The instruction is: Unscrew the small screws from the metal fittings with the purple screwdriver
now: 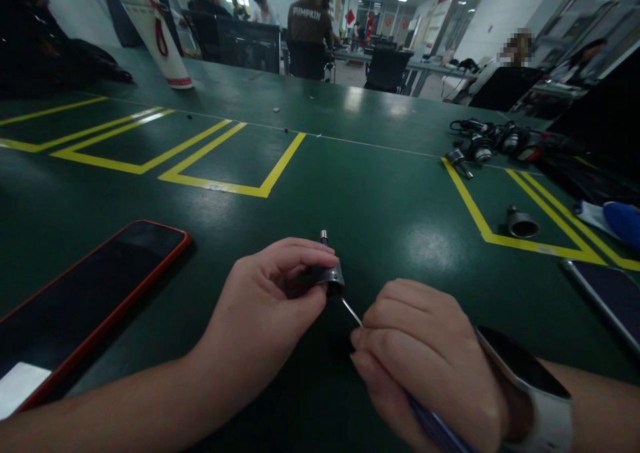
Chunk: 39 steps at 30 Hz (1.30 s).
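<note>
A small dark metal cup-shaped part [334, 277] with a silver stem is pinched between the fingers and thumb of my left hand [277, 293], its open end facing down and toward me. My right hand [420, 353] is wrapped round a tool with a thin metal shaft [352, 311] and a dark bluish handle [435, 426]. The shaft's far end reaches the opening of the metal part; its tip is hidden there. Both hands are just above the green table [370, 226].
An orange-edged phone [100, 293] lies left, another device [607, 296] at the right edge. A similar metal cup [521, 223] sits inside yellow tape at right, with black metal parts [493, 139] behind. A white tapered container [159, 36] stands back left. People sit beyond the table.
</note>
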Each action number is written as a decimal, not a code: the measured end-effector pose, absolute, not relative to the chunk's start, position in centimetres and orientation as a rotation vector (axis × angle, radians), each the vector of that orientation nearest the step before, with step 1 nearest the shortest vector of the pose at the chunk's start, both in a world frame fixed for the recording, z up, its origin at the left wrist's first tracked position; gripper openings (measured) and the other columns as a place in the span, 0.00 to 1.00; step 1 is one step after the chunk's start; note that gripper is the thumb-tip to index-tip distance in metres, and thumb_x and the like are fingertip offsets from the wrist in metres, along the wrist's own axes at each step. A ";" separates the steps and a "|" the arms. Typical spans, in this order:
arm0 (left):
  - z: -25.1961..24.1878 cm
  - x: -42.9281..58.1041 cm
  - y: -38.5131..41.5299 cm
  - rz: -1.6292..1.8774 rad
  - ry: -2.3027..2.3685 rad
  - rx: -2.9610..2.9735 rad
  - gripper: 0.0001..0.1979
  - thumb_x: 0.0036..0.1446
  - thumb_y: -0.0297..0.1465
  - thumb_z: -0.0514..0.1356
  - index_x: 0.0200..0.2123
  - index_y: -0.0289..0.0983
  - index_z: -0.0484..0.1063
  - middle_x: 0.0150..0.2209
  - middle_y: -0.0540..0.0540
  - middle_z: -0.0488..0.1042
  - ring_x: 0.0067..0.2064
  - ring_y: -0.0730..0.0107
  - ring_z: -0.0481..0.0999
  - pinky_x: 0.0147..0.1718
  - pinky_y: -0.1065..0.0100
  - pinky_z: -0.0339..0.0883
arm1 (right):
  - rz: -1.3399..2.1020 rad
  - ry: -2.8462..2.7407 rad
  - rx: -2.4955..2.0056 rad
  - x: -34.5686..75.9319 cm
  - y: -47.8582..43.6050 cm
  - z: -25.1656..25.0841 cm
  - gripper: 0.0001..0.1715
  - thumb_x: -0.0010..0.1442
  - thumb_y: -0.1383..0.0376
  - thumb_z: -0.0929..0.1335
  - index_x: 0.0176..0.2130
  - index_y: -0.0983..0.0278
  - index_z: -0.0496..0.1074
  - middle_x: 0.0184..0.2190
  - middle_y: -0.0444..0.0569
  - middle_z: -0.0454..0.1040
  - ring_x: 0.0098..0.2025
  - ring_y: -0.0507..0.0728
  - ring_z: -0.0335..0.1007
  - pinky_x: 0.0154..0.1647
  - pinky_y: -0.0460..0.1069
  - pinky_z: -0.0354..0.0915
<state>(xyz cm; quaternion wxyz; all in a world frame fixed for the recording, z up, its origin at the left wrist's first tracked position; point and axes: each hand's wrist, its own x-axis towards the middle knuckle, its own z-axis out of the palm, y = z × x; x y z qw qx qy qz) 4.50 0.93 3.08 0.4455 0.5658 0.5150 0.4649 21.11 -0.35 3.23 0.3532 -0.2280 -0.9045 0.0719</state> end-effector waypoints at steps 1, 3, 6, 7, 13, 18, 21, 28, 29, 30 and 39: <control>3.1 4.6 0.7 1.145 1.272 1.382 0.11 0.40 0.19 0.61 0.28 0.38 0.78 0.34 0.49 0.79 0.36 0.70 0.78 0.36 0.75 0.74 | 0.219 -2.324 -0.607 21.2 -0.6 3.4 0.15 0.56 0.74 0.60 0.23 0.68 0.70 0.15 0.48 0.66 0.19 0.52 0.58 0.20 0.49 0.53; 3.3 5.0 0.0 1.137 1.253 1.329 0.12 0.39 0.18 0.61 0.26 0.39 0.78 0.34 0.49 0.79 0.36 0.70 0.78 0.36 0.76 0.74 | 0.317 -2.280 -0.675 21.4 -1.2 4.0 0.16 0.58 0.74 0.60 0.23 0.66 0.68 0.15 0.46 0.65 0.19 0.52 0.58 0.21 0.49 0.54; 3.8 5.5 -1.5 1.089 1.197 1.240 0.13 0.37 0.18 0.60 0.25 0.39 0.78 0.33 0.49 0.79 0.35 0.69 0.79 0.34 0.76 0.74 | 0.470 -2.234 -0.822 21.9 -2.1 5.7 0.18 0.61 0.72 0.59 0.22 0.63 0.65 0.14 0.44 0.63 0.19 0.51 0.60 0.22 0.48 0.58; 4.0 5.6 -1.9 1.051 1.195 1.210 0.13 0.37 0.18 0.60 0.24 0.39 0.78 0.33 0.49 0.79 0.35 0.68 0.79 0.33 0.76 0.74 | 0.507 -2.230 -0.857 22.1 -2.4 6.3 0.18 0.61 0.71 0.59 0.21 0.63 0.64 0.14 0.43 0.62 0.19 0.51 0.60 0.21 0.48 0.58; 4.4 5.4 -3.3 0.920 1.228 1.138 0.13 0.37 0.17 0.60 0.25 0.39 0.78 0.31 0.50 0.78 0.33 0.69 0.78 0.29 0.77 0.72 | 0.594 -2.275 -0.800 22.6 -2.7 7.5 0.20 0.61 0.66 0.62 0.18 0.63 0.63 0.13 0.43 0.61 0.17 0.50 0.60 0.18 0.46 0.58; 4.6 5.4 -3.4 0.921 1.273 1.039 0.13 0.36 0.17 0.60 0.24 0.38 0.78 0.29 0.51 0.79 0.32 0.71 0.78 0.30 0.77 0.72 | 0.617 -2.224 -0.818 22.5 -3.4 6.9 0.24 0.65 0.66 0.57 0.19 0.63 0.63 0.13 0.43 0.60 0.17 0.51 0.60 0.19 0.47 0.60; 5.0 5.7 -3.4 0.913 1.303 0.955 0.12 0.35 0.18 0.61 0.25 0.37 0.78 0.28 0.50 0.80 0.31 0.70 0.79 0.30 0.76 0.72 | 0.521 -2.104 -0.926 22.2 -4.2 6.5 0.22 0.65 0.66 0.56 0.21 0.63 0.64 0.15 0.44 0.63 0.20 0.51 0.63 0.24 0.48 0.63; 5.4 6.0 -3.2 0.910 1.371 0.901 0.11 0.34 0.19 0.62 0.24 0.36 0.78 0.26 0.50 0.80 0.30 0.70 0.78 0.31 0.74 0.72 | 0.486 -1.980 -0.982 21.6 -4.6 6.0 0.20 0.64 0.65 0.59 0.21 0.63 0.63 0.16 0.44 0.64 0.21 0.52 0.65 0.25 0.49 0.62; 5.4 6.0 -3.2 0.909 1.372 0.900 0.11 0.34 0.18 0.62 0.24 0.36 0.78 0.26 0.50 0.79 0.30 0.69 0.78 0.31 0.74 0.72 | 0.494 -1.972 -0.980 21.5 -4.6 5.9 0.20 0.64 0.65 0.59 0.21 0.63 0.63 0.16 0.44 0.64 0.21 0.51 0.64 0.25 0.49 0.61; 5.5 6.1 -3.2 0.910 1.371 0.899 0.11 0.34 0.18 0.62 0.24 0.36 0.78 0.26 0.50 0.79 0.30 0.69 0.78 0.31 0.73 0.72 | 0.508 -1.966 -0.978 21.5 -4.6 5.9 0.20 0.64 0.65 0.59 0.21 0.63 0.63 0.16 0.44 0.63 0.21 0.51 0.63 0.24 0.49 0.61; 5.7 6.1 -3.0 0.951 1.330 0.907 0.10 0.34 0.17 0.62 0.22 0.36 0.77 0.26 0.50 0.80 0.31 0.70 0.78 0.31 0.75 0.71 | 0.578 -2.172 -0.676 21.9 -3.4 6.2 0.20 0.63 0.71 0.55 0.22 0.65 0.64 0.14 0.43 0.62 0.19 0.49 0.58 0.21 0.47 0.57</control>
